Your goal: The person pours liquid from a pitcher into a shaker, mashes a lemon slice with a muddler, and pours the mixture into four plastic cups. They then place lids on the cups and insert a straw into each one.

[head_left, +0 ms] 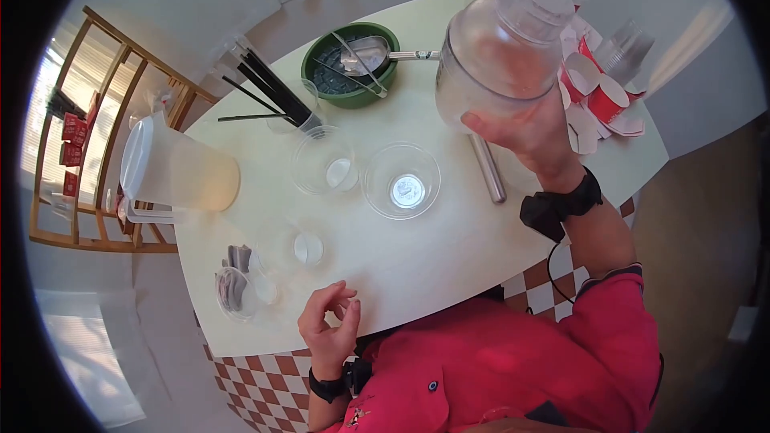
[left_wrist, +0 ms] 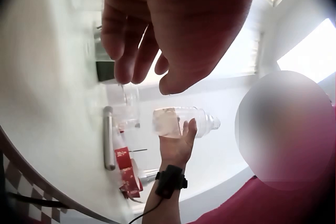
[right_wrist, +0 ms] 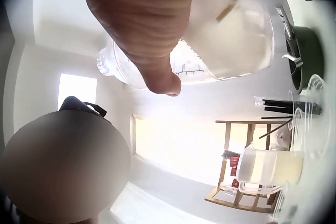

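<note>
My right hand [head_left: 539,143] grips a large clear plastic shaker [head_left: 489,48] and holds it upright above the table's right side. The shaker has a clear cap, and pale, cloudy contents show through its wall in the right wrist view. The thumb wraps round the near side, while most of the fingers are hidden behind the body. Over the front edge of the table, my left hand [head_left: 330,322] hangs with loosely curled fingers and nothing in them. Two clear plastic cups [head_left: 401,180] stand at the middle of the table. A metal rod [head_left: 487,168] lies under the shaker.
A green bowl [head_left: 353,100] at the back holds a metal scoop [head_left: 369,56] and tongs. Black straws [head_left: 277,88] stand left of it. A pitcher of pale liquid [head_left: 192,172] is at the left edge. Red and white paper cups [head_left: 607,100] crowd the right side.
</note>
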Action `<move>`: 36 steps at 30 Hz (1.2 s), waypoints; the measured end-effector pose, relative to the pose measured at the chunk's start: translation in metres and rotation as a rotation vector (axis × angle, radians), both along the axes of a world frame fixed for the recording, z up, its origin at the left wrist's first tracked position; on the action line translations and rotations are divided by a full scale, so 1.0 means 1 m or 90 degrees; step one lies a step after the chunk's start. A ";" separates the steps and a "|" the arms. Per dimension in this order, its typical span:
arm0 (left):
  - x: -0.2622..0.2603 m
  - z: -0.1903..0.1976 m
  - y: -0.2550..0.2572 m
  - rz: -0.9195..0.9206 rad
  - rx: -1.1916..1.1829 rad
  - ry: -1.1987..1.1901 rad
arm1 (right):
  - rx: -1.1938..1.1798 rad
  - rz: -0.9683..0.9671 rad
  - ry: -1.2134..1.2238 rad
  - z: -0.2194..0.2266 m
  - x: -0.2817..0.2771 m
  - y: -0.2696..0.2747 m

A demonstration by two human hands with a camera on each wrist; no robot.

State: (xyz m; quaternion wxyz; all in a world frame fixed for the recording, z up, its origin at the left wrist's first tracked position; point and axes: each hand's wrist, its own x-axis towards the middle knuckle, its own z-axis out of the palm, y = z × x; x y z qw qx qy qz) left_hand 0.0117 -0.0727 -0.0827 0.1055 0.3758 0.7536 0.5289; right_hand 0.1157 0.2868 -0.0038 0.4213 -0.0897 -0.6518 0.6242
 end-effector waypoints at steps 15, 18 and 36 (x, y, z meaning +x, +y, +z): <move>-0.011 -0.040 -0.024 0.167 -0.015 -0.002 | -0.103 0.092 -0.155 -0.079 -0.046 0.021; -0.012 -0.037 -0.022 0.165 -0.024 -0.004 | -0.106 0.099 -0.157 -0.084 -0.042 0.021; -0.013 -0.035 -0.022 0.162 -0.006 -0.013 | -0.026 0.097 -0.234 -0.072 -0.023 0.006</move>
